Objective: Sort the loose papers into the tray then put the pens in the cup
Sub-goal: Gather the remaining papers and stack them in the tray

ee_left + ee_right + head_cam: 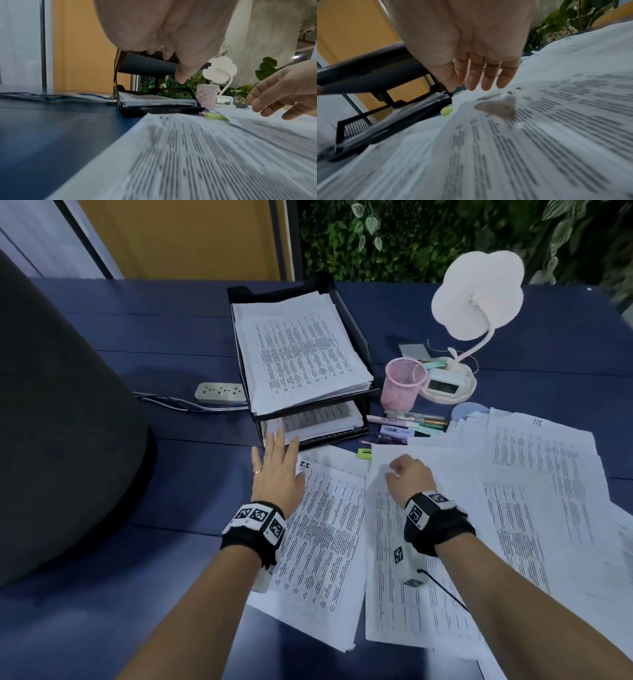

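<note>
— Under both hands: matt white printed paper [322,529], thin, slightly creased.
— Ahead of the left hand: black metal-mesh tray [363,337]. Beyond the right: pink wire-mesh cup [402,385], glossy plastic pens [411,424].

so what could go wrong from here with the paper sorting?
1. The loose papers overlap in a fan, so the right hand may lift several sheets at once, or one with the bent corner.
2. The upper tier of the tray already holds a skewed, overhanging stack; more sheets could slide off.
3. The pens lie partly under paper edges, so dragging sheets could scatter them.
</note>
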